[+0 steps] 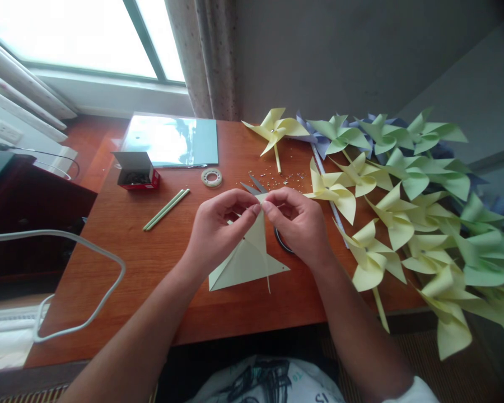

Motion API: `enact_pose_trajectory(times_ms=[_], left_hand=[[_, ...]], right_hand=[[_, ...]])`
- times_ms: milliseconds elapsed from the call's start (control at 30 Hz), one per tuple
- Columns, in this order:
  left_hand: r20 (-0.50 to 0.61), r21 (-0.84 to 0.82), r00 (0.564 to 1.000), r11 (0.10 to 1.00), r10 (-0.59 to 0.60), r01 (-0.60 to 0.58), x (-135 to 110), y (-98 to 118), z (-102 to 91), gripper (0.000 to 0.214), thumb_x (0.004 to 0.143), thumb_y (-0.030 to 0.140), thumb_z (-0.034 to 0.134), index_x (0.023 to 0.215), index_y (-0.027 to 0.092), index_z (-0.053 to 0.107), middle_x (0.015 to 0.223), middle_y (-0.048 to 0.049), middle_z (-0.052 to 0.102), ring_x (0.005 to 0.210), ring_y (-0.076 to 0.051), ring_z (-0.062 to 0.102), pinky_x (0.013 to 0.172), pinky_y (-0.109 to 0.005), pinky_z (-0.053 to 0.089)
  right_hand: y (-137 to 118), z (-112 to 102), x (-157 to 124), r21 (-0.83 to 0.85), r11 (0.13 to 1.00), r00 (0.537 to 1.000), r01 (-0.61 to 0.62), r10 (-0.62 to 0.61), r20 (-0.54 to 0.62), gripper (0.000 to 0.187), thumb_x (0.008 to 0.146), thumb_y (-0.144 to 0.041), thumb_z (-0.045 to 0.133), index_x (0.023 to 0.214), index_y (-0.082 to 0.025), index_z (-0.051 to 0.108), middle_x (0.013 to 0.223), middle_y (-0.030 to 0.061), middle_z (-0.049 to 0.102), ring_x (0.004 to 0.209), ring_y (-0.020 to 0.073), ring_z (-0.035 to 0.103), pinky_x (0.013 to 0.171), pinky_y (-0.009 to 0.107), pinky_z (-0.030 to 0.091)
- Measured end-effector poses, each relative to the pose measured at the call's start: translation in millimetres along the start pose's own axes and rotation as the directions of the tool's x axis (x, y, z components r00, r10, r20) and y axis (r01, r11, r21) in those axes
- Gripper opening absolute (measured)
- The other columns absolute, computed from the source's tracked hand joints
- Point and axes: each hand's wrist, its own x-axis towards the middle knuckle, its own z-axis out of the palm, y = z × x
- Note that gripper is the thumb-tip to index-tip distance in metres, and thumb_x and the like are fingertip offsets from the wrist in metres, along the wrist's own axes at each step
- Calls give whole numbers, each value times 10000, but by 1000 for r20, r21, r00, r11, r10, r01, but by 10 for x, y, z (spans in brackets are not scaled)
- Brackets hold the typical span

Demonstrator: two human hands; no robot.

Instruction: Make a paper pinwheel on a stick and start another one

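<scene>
Between my two hands is a pale yellow paper piece (pixel 243 260), cut and creased into pointed flaps, with small holes at some corners. My left hand (pixel 227 224) pinches its upper part between thumb and forefinger. From the other side, my right hand (pixel 296 224) pinches the same paper close by, the thumbs nearly touching. The lower part hangs just above the table or rests on it; I cannot tell which. Scissors (pixel 254 184) lie behind the hands, their blades pointing away and one black handle loop showing beside my right hand.
Many finished paper pinwheels (pixel 369 252), yellow, green and purple, crowd the right side. On the left are a small open red box (pixel 138 178), two pale green sticks (pixel 167 210), a tape roll (pixel 211 177) and a shiny sheet pack (pixel 172 140). A white cable (pixel 120 263) loops over the table's left edge.
</scene>
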Motion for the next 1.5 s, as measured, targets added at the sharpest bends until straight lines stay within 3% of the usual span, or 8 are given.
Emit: enact_pose_trajectory(times_ms=[267, 367, 533, 833, 1000, 1233, 1333, 1500], left_hand=[[-21, 1, 1000, 1000, -24, 24, 2, 15, 7, 130, 847, 281, 738, 826, 156, 707, 718, -18, 650, 648, -122, 569, 582, -236, 444], [-36, -5, 999, 999, -36, 36, 1, 14, 4, 132, 847, 281, 736, 828, 155, 703, 724, -17, 648, 642, -118, 567, 579, -235, 444], [-51, -23, 997, 998, -58, 56, 4, 32, 2, 130, 840, 272, 733, 819, 150, 694, 732, -17, 645, 646, -119, 569, 581, -234, 451], [-44, -14, 998, 999, -53, 52, -4, 24, -8, 117, 854, 277, 731, 827, 167, 702, 760, -17, 655, 673, -121, 574, 610, -238, 457], [-55, -17, 996, 998, -63, 62, 3, 28, -16, 116, 853, 285, 740, 836, 174, 712, 759, -12, 656, 677, -119, 571, 612, -234, 447], [-74, -40, 995, 997, -69, 66, 1, 31, -38, 105, 846, 283, 750, 837, 182, 720, 766, -9, 672, 680, -120, 579, 617, -230, 451], [-78, -42, 994, 997, -73, 70, 5, 36, -49, 105, 844, 279, 747, 837, 178, 722, 757, -12, 669, 674, -122, 577, 603, -229, 449], [-80, -55, 995, 997, -63, 58, 27, 47, -62, 97, 836, 266, 743, 832, 170, 729, 754, -17, 667, 654, -121, 572, 578, -225, 450]], right_hand=[[-40, -80, 35, -11, 999, 999, -41, 40, -29, 90, 920, -281, 660, 945, -213, 714, 912, 19, 732, 835, 172, 697, 753, 298, 568], [-53, -241, 42, -163, 985, 997, -57, 48, -63, 148, 933, -269, 630, 1045, -213, 709, 1004, 43, 752, 891, 197, 727, 797, 331, 593], [23, -417, -111, -694, 719, 1000, -25, 10, -25, 260, 851, -166, 672, 1110, -179, 700, 1082, 105, 738, 921, 275, 713, 865, 439, 584], [145, -318, -305, -879, 476, 993, -16, 113, 43, 519, 835, -233, 736, 1325, -143, 591, 1162, 157, 681, 1092, 377, 636, 957, 510, 538], [117, -307, -291, -823, 558, 993, -103, 110, -50, 432, 823, -221, 709, 1246, -166, 637, 1096, 125, 692, 994, 331, 675, 878, 474, 568], [213, -363, -315, -293, 945, 987, -142, 113, -114, 477, 817, -284, 741, 1281, -248, 638, 1155, 64, 641, 960, 220, 676, 868, 356, 583], [222, -365, -317, -109, 984, 989, -143, 137, -58, 521, 761, -316, 826, 1254, -282, 663, 1183, 42, 626, 974, 204, 666, 856, 325, 581], [140, -360, -351, -116, 984, 989, -134, 141, 51, 541, 743, -354, 869, 1250, -309, 684, 1123, 29, 638, 996, 212, 668, 882, 337, 579]])
